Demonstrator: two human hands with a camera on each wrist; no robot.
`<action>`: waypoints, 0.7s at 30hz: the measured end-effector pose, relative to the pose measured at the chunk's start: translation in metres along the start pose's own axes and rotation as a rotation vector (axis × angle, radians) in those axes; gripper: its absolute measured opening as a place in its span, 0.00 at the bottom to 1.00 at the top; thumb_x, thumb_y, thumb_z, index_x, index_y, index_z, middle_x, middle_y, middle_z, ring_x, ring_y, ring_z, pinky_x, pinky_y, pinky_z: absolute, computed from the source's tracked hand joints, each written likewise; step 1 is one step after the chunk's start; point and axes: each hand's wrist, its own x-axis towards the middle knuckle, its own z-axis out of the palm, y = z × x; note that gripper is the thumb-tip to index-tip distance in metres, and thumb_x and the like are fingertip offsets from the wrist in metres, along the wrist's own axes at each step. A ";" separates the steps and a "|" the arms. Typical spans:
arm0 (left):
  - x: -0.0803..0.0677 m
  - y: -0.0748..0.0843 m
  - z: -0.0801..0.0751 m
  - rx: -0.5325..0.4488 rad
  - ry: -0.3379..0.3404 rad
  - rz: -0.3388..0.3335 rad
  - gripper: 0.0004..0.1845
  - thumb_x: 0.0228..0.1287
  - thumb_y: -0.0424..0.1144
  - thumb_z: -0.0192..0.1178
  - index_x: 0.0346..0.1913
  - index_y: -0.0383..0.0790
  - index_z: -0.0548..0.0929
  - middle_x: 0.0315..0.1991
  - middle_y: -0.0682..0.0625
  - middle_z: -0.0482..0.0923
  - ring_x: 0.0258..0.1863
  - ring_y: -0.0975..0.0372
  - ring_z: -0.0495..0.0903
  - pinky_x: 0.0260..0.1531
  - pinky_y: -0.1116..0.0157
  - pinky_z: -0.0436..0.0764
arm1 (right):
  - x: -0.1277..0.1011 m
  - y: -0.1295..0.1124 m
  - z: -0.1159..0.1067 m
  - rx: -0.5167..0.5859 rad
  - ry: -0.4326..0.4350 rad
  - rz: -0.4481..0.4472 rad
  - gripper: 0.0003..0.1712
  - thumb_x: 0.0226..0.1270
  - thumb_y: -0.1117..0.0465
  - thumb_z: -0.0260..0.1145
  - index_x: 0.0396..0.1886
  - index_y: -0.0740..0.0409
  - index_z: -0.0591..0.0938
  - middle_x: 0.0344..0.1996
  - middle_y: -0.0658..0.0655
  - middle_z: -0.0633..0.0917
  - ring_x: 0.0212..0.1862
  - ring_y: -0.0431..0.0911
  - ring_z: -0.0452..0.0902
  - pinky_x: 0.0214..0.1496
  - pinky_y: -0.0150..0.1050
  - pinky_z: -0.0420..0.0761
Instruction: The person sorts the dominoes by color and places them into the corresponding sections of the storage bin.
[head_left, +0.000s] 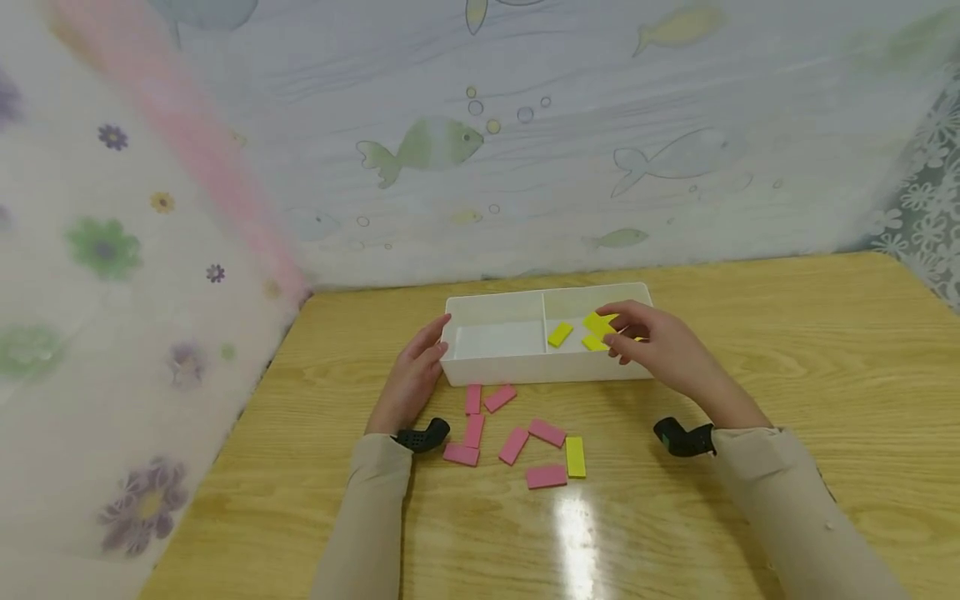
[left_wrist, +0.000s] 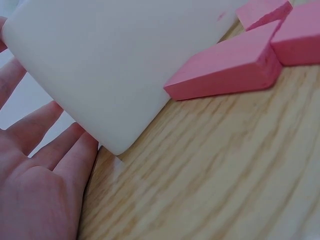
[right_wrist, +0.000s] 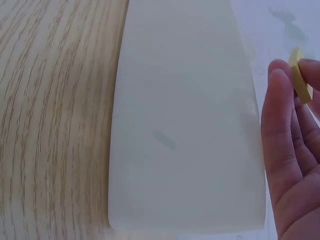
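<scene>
A white divided tray (head_left: 525, 367) sits on a light wood-grain surface (head_left: 825, 375). Yellow blocks (head_left: 559, 334) lie in its right compartment; pink blocks (head_left: 513, 445) and one yellow block (head_left: 575, 457) lie in front. Beige sleeves (head_left: 795, 500), black wrist mounts (head_left: 423, 436). Behind: pale wall covering printed with green and yellow fish (head_left: 423, 146); left, a flowered curtain (head_left: 105, 250).

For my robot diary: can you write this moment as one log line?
left hand steadies white box | right hand holds yellow block over right compartment | pink blocks on table

A wooden table (head_left: 825, 350) stands against fish-patterned wall sheeting (head_left: 600, 150) and flowered curtain (head_left: 112, 292).
</scene>
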 end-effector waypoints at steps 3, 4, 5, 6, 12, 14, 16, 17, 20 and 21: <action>0.000 -0.001 0.000 -0.003 -0.002 0.003 0.23 0.69 0.34 0.43 0.66 0.43 0.60 0.67 0.54 0.50 0.66 0.60 0.48 0.61 0.58 0.54 | -0.001 0.002 -0.001 0.049 0.047 0.009 0.21 0.62 0.52 0.60 0.53 0.53 0.69 0.33 0.56 0.79 0.33 0.54 0.77 0.36 0.48 0.76; 0.000 0.000 0.000 -0.005 -0.002 0.002 0.23 0.69 0.34 0.43 0.66 0.43 0.60 0.67 0.54 0.50 0.66 0.60 0.48 0.61 0.58 0.54 | -0.001 0.002 -0.001 0.064 0.061 0.011 0.21 0.61 0.52 0.60 0.50 0.55 0.69 0.33 0.57 0.79 0.33 0.54 0.77 0.36 0.47 0.76; -0.001 0.000 0.000 -0.005 -0.001 0.001 0.23 0.69 0.34 0.43 0.66 0.43 0.60 0.67 0.54 0.50 0.66 0.60 0.48 0.61 0.58 0.54 | -0.001 0.003 -0.002 0.075 0.074 0.014 0.20 0.61 0.52 0.60 0.48 0.56 0.69 0.32 0.58 0.79 0.33 0.54 0.76 0.36 0.47 0.76; -0.001 0.001 0.001 -0.006 0.000 -0.002 0.23 0.69 0.34 0.43 0.66 0.44 0.60 0.67 0.55 0.50 0.66 0.61 0.48 0.61 0.59 0.54 | -0.001 0.003 -0.002 0.083 0.084 0.015 0.19 0.61 0.52 0.61 0.45 0.57 0.68 0.32 0.59 0.79 0.33 0.55 0.76 0.35 0.46 0.76; -0.004 0.011 0.007 0.018 -0.014 -0.004 0.23 0.69 0.34 0.43 0.67 0.43 0.59 0.68 0.53 0.49 0.67 0.58 0.46 0.62 0.58 0.53 | -0.004 0.005 -0.004 0.036 0.141 0.071 0.18 0.59 0.46 0.60 0.37 0.55 0.71 0.28 0.61 0.79 0.32 0.53 0.74 0.30 0.40 0.74; -0.006 0.013 0.009 0.029 -0.022 0.001 0.24 0.69 0.34 0.42 0.67 0.42 0.58 0.68 0.52 0.48 0.67 0.57 0.45 0.62 0.57 0.52 | -0.004 0.005 -0.005 0.027 0.151 0.098 0.19 0.57 0.44 0.61 0.37 0.53 0.72 0.28 0.60 0.79 0.31 0.53 0.73 0.28 0.40 0.73; -0.007 0.014 0.009 0.033 -0.029 0.005 0.24 0.69 0.34 0.42 0.67 0.41 0.57 0.68 0.51 0.47 0.67 0.55 0.44 0.62 0.56 0.51 | -0.004 0.006 -0.005 0.021 0.150 0.108 0.19 0.57 0.44 0.61 0.37 0.53 0.72 0.28 0.60 0.79 0.31 0.54 0.73 0.28 0.40 0.73; -0.007 0.014 0.010 0.030 -0.032 0.006 0.24 0.69 0.34 0.42 0.67 0.41 0.56 0.68 0.51 0.47 0.67 0.55 0.44 0.62 0.56 0.51 | -0.003 0.007 -0.005 0.025 0.153 0.111 0.19 0.57 0.44 0.61 0.37 0.53 0.72 0.28 0.60 0.79 0.31 0.53 0.73 0.29 0.41 0.74; -0.007 0.011 0.009 0.019 -0.033 0.010 0.25 0.69 0.34 0.43 0.67 0.40 0.56 0.68 0.50 0.47 0.67 0.54 0.45 0.62 0.55 0.52 | -0.004 0.011 -0.006 0.031 0.166 0.102 0.19 0.58 0.45 0.60 0.38 0.54 0.73 0.29 0.59 0.80 0.32 0.52 0.75 0.32 0.43 0.76; -0.007 0.010 0.009 0.014 -0.034 0.007 0.25 0.69 0.35 0.44 0.67 0.40 0.56 0.68 0.51 0.47 0.67 0.54 0.45 0.62 0.56 0.52 | -0.004 0.013 -0.006 0.028 0.170 0.095 0.18 0.59 0.46 0.60 0.39 0.54 0.73 0.30 0.59 0.80 0.32 0.52 0.75 0.32 0.43 0.77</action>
